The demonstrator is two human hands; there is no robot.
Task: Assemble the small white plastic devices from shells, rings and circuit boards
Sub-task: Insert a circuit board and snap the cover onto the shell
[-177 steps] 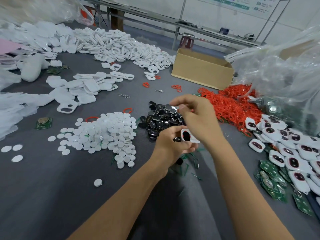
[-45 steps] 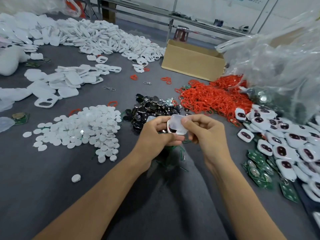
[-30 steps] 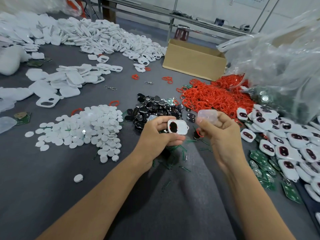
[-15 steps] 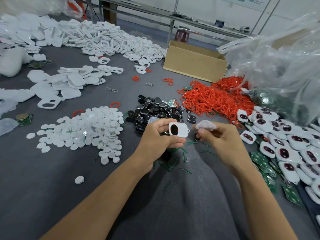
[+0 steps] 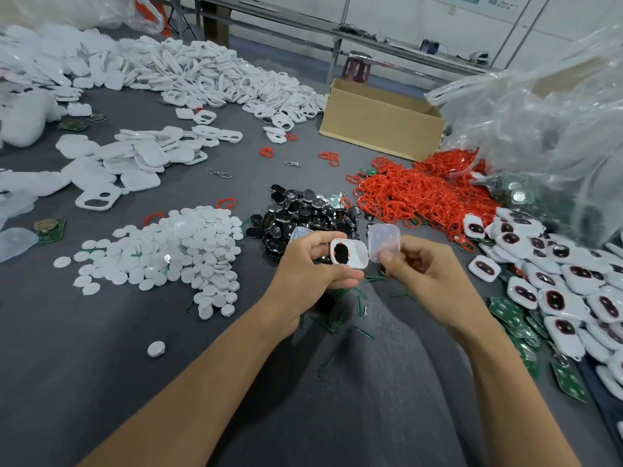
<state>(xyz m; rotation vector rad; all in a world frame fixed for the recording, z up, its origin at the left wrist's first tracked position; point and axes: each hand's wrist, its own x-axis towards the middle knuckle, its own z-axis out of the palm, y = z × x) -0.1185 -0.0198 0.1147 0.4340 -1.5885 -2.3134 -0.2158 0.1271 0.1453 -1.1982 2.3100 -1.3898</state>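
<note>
**Left grip** (image 5: 313,264): my fingers and thumb are curled round one white shell (image 5: 354,254). It is a rounded rectangle of glossy plastic, with a dark oval window rimmed in red facing up.

**Right grip** (image 5: 428,271): my thumb and forefinger pinch a translucent cover (image 5: 384,239). It is frosted, with rounded corners, and is held upright just beside the shell's right edge. I cannot tell whether the two touch.

**Both** are held above the grey felt-like desk (image 5: 84,348), over scattered green slivers (image 5: 337,318).

**Beyond the grips:**
- heap of shiny black inserts (image 5: 303,210)
- tangled heap of red rings (image 5: 421,193)

**Left:**
- mound of flat white discs (image 5: 175,251)
- loose white shell halves (image 5: 135,156)
- long far bank of white frames (image 5: 219,75)

**Right:**
- finished white devices (image 5: 556,281), lying over green circuit boards (image 5: 512,315)
- crumpled clear plastic bag (image 5: 539,129)
- open cardboard box (image 5: 381,126)

**Writing:** wall sign (image 5: 472,0), lettering too small to read.
</note>
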